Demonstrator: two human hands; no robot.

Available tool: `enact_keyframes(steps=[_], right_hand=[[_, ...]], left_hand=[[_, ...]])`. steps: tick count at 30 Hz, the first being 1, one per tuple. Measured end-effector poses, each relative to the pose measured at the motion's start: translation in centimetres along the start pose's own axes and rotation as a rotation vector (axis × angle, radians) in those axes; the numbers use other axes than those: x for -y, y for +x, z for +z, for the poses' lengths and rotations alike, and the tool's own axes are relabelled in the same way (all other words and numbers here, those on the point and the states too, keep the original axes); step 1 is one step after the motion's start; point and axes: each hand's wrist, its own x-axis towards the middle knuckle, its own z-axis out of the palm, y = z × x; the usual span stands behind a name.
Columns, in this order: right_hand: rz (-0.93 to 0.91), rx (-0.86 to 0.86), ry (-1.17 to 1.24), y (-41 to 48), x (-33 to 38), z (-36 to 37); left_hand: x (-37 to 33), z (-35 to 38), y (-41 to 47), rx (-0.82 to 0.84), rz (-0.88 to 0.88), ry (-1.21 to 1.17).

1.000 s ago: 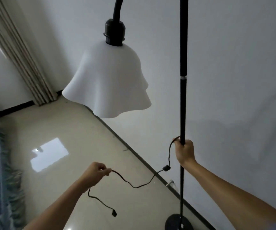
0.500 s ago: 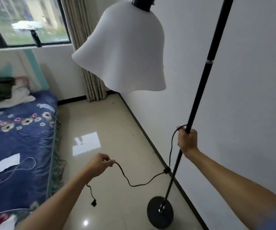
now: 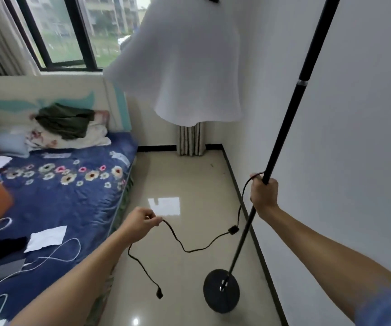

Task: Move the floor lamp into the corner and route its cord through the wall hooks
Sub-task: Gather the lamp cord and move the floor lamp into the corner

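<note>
From the head view, the floor lamp (image 3: 281, 137) is a thin black pole with a silver joint ring high up, a round flat black base (image 3: 221, 294) and a white, wavy-edged bell shade (image 3: 185, 67) hanging from the top of the frame. The pole leans, its base low over or on the glossy beige tile floor (image 3: 185, 180), near the black baseboard of the white wall (image 3: 354, 137) on the right; whether the base touches the floor cannot be told.

The right hand (image 3: 264, 196) is closed around the pole at mid height, with the black cord (image 3: 189, 249) looping out over its thumb side. The cord drops to a small inline switch (image 3: 233, 230), sags, then rises to the left hand (image 3: 141, 220), whose fingertips are pinched together on it. From there the rest hangs down to the plug (image 3: 159, 293), dangling above the floor.

A bed (image 3: 60, 196) with a blue flowered cover lies to the left, below a window (image 3: 72, 31).
</note>
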Motion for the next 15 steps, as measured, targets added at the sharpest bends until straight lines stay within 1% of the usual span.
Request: enact_keyframes(steps=[3,5,10,15], right_hand=[[-0.005,0.013,-0.003,6.3,-0.5,4.2],[-0.007,0.010,0.004,10.6,-1.1,7.1],[-0.010,-0.012,-0.016,21.6,-1.7,14.5],[-0.028,-0.039,-0.045,32.4,-0.2,20.0]], left_hand=[[0.3,-2.0,6.3,-0.059,-0.012,-0.024],[0.6,-3.1,11.1,-0.069,-0.012,-0.016],[0.4,-6.5,23.8,-0.029,0.020,0.004],[-2.2,-11.2,37.2,-0.012,0.037,0.076]])
